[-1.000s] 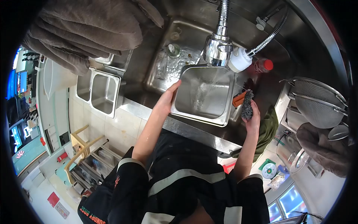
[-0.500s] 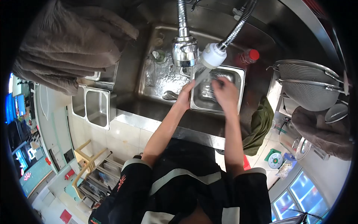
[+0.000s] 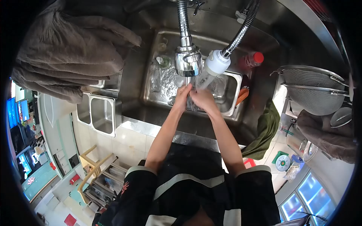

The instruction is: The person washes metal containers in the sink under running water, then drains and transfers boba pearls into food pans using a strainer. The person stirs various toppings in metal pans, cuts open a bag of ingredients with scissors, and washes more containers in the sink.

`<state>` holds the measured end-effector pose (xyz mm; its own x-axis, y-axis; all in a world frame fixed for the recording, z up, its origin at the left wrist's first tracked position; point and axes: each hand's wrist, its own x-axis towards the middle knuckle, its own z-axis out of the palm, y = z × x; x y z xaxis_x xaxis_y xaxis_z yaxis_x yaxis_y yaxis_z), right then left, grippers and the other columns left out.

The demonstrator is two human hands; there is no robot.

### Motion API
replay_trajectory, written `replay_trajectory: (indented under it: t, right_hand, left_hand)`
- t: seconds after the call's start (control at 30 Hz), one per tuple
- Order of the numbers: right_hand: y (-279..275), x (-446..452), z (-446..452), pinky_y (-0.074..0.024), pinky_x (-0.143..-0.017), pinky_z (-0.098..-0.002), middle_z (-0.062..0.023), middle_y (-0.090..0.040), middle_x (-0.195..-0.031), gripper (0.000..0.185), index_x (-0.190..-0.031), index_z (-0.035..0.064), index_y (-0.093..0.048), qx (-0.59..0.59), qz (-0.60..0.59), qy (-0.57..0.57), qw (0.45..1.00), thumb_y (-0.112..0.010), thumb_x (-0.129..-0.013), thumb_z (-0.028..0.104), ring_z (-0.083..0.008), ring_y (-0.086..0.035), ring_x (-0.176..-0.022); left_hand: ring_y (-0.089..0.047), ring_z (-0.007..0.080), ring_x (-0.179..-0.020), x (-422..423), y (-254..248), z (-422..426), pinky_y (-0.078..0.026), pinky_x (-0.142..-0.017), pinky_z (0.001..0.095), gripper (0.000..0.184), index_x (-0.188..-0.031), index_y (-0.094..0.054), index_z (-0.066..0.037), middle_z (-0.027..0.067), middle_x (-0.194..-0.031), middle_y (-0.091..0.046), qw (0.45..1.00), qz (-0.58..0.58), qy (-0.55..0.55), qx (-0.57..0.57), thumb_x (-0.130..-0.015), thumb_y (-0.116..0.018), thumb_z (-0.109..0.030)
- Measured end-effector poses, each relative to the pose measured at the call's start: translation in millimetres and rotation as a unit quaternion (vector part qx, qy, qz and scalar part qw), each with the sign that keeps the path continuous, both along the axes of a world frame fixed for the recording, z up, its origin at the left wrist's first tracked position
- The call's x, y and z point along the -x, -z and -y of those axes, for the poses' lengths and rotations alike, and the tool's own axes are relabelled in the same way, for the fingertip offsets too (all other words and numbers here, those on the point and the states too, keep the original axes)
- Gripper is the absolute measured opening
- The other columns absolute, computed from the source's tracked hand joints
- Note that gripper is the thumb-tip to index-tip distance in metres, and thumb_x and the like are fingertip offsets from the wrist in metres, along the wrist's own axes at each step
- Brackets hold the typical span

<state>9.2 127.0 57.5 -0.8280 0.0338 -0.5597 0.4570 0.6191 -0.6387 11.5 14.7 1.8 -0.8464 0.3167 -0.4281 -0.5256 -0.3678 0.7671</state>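
Below the two tap heads, my left hand point(image 3: 182, 97) and my right hand point(image 3: 203, 99) meet, touching each other. Both hands look closed, their fingers curled in toward each other; whatever lies between them, if anything, is hidden. Water streams from the white tap head point(image 3: 216, 64) over my right hand and falls beneath it. Just behind and to the right of my hands rests a rectangular steel pan point(image 3: 236, 90), tilted in the sink. The chrome tap head point(image 3: 188, 62) hangs directly above my left hand.
Inside the steel sink point(image 3: 130, 103) are a clear bottle point(image 3: 163, 61), a red-capped jar point(image 3: 255, 58) and an orange item point(image 3: 242, 96). A grey cloth point(image 3: 71, 49) hangs at left above steel pans point(image 3: 102, 115). Strainers point(image 3: 315, 86) and a green cloth point(image 3: 264, 130) are at right.
My right hand has moved left, out of the pan, to meet my left hand. The pan has shifted slightly left and down, and the orange item now shows beside it.
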Motion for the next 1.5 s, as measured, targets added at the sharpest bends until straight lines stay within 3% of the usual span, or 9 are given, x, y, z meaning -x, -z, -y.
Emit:
replay_trajectory:
  t: [0.17, 0.53, 0.6, 0.8, 0.93, 1.0, 1.1, 1.37, 1.5]
  right_hand:
    - [21.2, 3.5, 12.2, -0.0435, -0.069, -0.0408, -0.0214, -0.057, -0.078, 0.030, -0.088, 0.0040, -0.057, 0.083, -0.203, 0.171, 0.961, -0.045, -0.073, 0.027, -0.0339, -0.056, -0.077]
    - [32.1, -16.3, -27.3, -0.0458, -0.064, -0.0367, -0.0147, -0.058, -0.080, 0.022, -0.080, 0.0104, -0.062, -0.302, -0.071, -0.175, 0.935, -0.050, -0.069, 0.024, -0.0272, -0.058, -0.073]
    - [40.4, -9.7, -19.8, -0.0456, -0.065, -0.0374, -0.0149, -0.058, -0.080, 0.022, -0.081, 0.0100, -0.062, -0.334, -0.109, -0.060, 0.934, -0.051, -0.069, 0.025, -0.0271, -0.058, -0.074]
    - [59.4, 1.0, 18.9, -0.0446, -0.069, -0.0370, -0.0143, -0.059, -0.083, 0.024, -0.088, 0.0064, -0.058, -0.114, -0.196, -0.045, 0.973, -0.049, -0.071, 0.021, -0.0263, -0.058, -0.078]
    - [86.6, -18.7, 33.6, -0.0436, -0.071, -0.0333, -0.0142, -0.059, -0.084, 0.026, -0.089, 0.0043, -0.058, 0.263, -0.108, 0.001, 0.959, -0.051, -0.069, 0.020, -0.0256, -0.057, -0.079]
    - [99.6, -34.9, 18.1, -0.0430, -0.073, -0.0323, -0.0149, -0.059, -0.084, 0.026, -0.088, 0.0042, -0.059, 0.361, -0.005, -0.030, 0.932, -0.052, -0.068, 0.020, -0.0254, -0.057, -0.080]
    - [125.7, -55.3, -3.4, -0.0436, -0.073, -0.0332, -0.0154, -0.059, -0.085, 0.028, -0.086, 0.0046, -0.060, 0.136, -0.012, -0.163, 0.977, -0.054, -0.067, 0.024, -0.0265, -0.057, -0.080]
    - [252.4, -16.9, -15.1, -0.0468, -0.059, -0.0391, -0.0102, -0.060, -0.075, 0.013, -0.073, 0.0089, -0.062, -0.386, -0.224, -0.099, 0.890, -0.052, -0.068, 0.014, -0.0300, -0.059, -0.069]
    - [274.5, 3.9, -29.1, -0.0453, -0.048, -0.0367, -0.0060, -0.061, -0.068, 0.014, -0.064, 0.0146, -0.062, -0.402, -0.204, -0.239, 0.860, -0.050, -0.069, 0.021, -0.0228, -0.060, -0.064]
  left_hand:
    - [-0.050, 0.0077, -0.082, -2.4, -6.1, -2.0, -0.041, -0.072, 0.0237, 0.018, -0.083, -0.060, -0.002, 0.0002, -0.097, -0.053, 0.994, 0.024, -0.086, -0.061, -0.080, -0.054, -0.019]
    - [-0.019, 0.0282, -0.124, 23.3, -24.0, 22.5, -0.017, -0.097, 0.0324, 0.008, -0.061, -0.053, 0.007, 0.0149, -0.124, -0.037, 0.939, -0.293, 0.033, 0.178, -0.054, -0.049, 0.008]
    - [-0.037, 0.0205, -0.096, 23.1, -28.3, 17.2, -0.029, -0.082, 0.0299, 0.004, -0.058, -0.053, 0.004, 0.0085, -0.096, -0.048, 0.933, -0.299, -0.001, 0.199, -0.054, -0.051, 0.005]
    - [-0.045, 0.0188, -0.067, 32.9, -44.3, 9.4, -0.034, -0.061, 0.0295, 0.011, -0.048, -0.044, 0.001, 0.0081, -0.063, -0.051, 0.899, -0.370, 0.016, 0.235, -0.054, -0.053, 0.000]
    - [-0.015, 0.0412, -0.122, 24.2, -13.5, 22.9, -0.006, -0.096, 0.0521, 0.008, -0.049, -0.045, 0.001, 0.0055, -0.119, -0.045, 0.843, -0.410, 0.003, 0.348, -0.055, -0.051, 0.001]
    - [-0.015, 0.0420, -0.121, 19.0, -18.4, 36.8, -0.003, -0.090, 0.0605, 0.010, -0.049, -0.045, -0.001, -0.0007, -0.121, -0.044, 0.697, -0.509, 0.052, 0.502, -0.058, -0.051, -0.001]
    - [-0.021, 0.0421, -0.118, 13.0, -23.9, 70.9, 0.003, -0.083, 0.0686, 0.008, -0.068, -0.060, -0.012, -0.0121, -0.117, -0.045, 0.501, -0.620, 0.065, 0.600, -0.063, -0.053, -0.011]
    - [-0.013, 0.0422, -0.122, 4.9, -83.7, 154.4, 0.011, -0.089, 0.0615, 0.023, -0.078, -0.063, -0.017, -0.0131, -0.107, -0.050, 0.328, -0.744, -0.069, 0.579, -0.059, -0.056, -0.009]
    - [-0.014, 0.0462, -0.120, -25.5, -101.3, 149.5, -0.001, -0.092, 0.0602, 0.016, -0.050, -0.040, -0.006, 0.0122, -0.122, -0.039, 0.543, -0.623, -0.231, 0.514, -0.055, -0.053, 0.001]
